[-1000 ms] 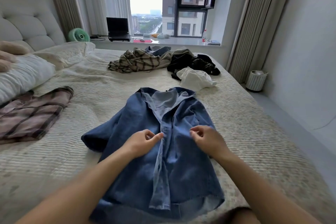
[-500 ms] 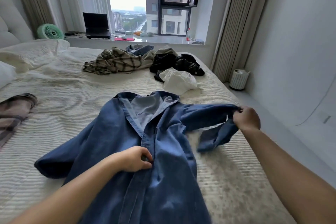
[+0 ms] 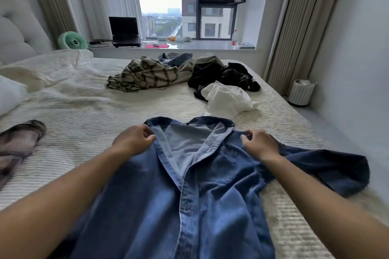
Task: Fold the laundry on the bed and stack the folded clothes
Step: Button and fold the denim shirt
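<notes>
On the bed, under both hands: denim shirt (image 3: 189, 195), front side up, collar away from the person, placket roughly closed.
Left hand (image 3: 134, 140): fingers curled, pinching the shirt at the left shoulder, just beside the collar edge.
Right hand (image 3: 260, 143): fingers curled onto the right shoulder seam; looks like a pinch of cloth, though the fingertips partly hide it.
Why held so: probably a grip at both shoulders to tug the shirt flat and square before folding.
Right sleeve (image 3: 336, 172): spread out past the right hand, flat on the bed (image 3: 94, 128).
Left sleeve: hidden under the left forearm, cannot tell how it lies.
Beyond the hands: white garment (image 3: 227, 99) nearest, then black clothes (image 3: 223, 73) and a plaid shirt (image 3: 147, 75), all loose and unfolded.
Far left of the left hand: 1 dark plaid garment (image 3: 16, 145), seemingly folded, likely the start of the stack.
Stage: early; most laundry not yet folded.
</notes>
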